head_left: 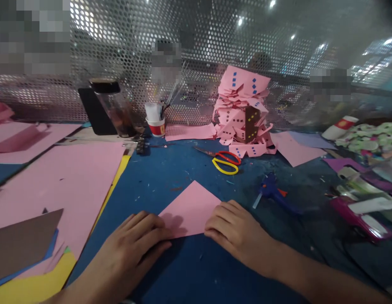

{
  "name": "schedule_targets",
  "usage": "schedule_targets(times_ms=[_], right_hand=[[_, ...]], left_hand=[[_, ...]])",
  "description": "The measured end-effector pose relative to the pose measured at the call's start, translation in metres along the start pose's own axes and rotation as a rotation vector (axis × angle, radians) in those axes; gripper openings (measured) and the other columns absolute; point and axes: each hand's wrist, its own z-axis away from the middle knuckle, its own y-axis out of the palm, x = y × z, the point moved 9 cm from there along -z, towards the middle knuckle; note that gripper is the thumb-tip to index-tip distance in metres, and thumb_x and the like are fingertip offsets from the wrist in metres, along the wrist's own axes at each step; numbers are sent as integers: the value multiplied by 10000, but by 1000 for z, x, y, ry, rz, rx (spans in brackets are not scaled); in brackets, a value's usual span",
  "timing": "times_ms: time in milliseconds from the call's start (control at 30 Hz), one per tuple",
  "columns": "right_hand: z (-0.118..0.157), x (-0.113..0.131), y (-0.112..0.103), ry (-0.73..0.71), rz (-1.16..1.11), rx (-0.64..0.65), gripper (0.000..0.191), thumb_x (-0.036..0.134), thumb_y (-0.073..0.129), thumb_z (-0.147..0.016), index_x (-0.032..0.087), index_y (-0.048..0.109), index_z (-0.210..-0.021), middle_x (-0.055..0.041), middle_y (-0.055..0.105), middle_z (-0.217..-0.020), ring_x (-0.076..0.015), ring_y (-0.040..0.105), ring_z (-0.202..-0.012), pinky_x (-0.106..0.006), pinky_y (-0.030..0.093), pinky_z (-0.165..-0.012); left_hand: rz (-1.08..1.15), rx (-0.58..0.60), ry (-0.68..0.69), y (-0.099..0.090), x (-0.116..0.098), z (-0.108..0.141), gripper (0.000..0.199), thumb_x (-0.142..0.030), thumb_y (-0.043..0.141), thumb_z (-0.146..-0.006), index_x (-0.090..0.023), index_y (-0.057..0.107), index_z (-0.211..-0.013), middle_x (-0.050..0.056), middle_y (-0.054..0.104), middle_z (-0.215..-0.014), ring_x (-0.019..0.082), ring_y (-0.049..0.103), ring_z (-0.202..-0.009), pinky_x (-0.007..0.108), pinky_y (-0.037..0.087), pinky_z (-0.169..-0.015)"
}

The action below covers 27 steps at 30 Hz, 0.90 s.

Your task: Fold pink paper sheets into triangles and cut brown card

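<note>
A piece of pink paper (190,209) lies on the blue table in front of me, one corner pointing away and its near edge running between my hands. It looks like a triangle, though both side corners are hidden under fingers. My left hand (128,242) is closed at the left corner, fingers together on the paper. At the right corner my right hand (235,230) is closed too, fingertips curled onto the paper. Beyond the paper lie scissors (226,163) with red and yellow handles. To the right rests a blue glue gun (273,191).
A stack of cut pink paper pieces (240,109) with small coloured squares stands at the back. Large pink sheets (88,169) cover the left side. A paper cup (156,126) and a dark-lidded bottle (116,109) stand behind. A magenta tool (360,217) lies right.
</note>
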Motion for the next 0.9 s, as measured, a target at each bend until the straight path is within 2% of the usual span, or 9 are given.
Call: schedule_targets(times_ms=[133, 433, 600, 900], right_hand=[[2, -2, 0, -5, 2, -46, 193, 237, 471, -1030, 186, 624, -923, -17, 650, -901, -169, 547, -869, -347, 347, -806], [5, -4, 2, -9, -10, -51, 208, 257, 458, -1035, 181, 629, -943, -37, 660, -942, -175, 567, -890, -337, 349, -810], [5, -2, 1, -7, -38, -59, 193, 246, 477, -1028, 174, 635, -944, -42, 669, -961, -173, 583, -917, -327, 358, -830], [3, -7, 2, 55, -50, -33, 199, 286, 494, -1023, 171, 641, -955, -53, 682, -1006, -178, 608, -953, -318, 376, -837]], left_hand=[[6, -4, 35, 3, -9, -9, 121, -257, 557, -981, -238, 671, -1012, 26, 669, -1007, 176, 591, -917, 304, 460, -824], [-50, -19, 96, -1, -13, -6, 138, -240, 532, -994, -218, 658, -1047, 31, 669, -1015, 170, 600, -930, 305, 442, -850], [-83, -20, 67, 0, -11, -7, 137, -277, 529, -994, -214, 651, -998, 32, 674, -987, 182, 605, -903, 328, 434, -831], [-17, -3, 6, -2, -10, -13, 181, -282, 506, -999, -190, 641, -919, 28, 663, -901, 171, 597, -830, 307, 418, -765]])
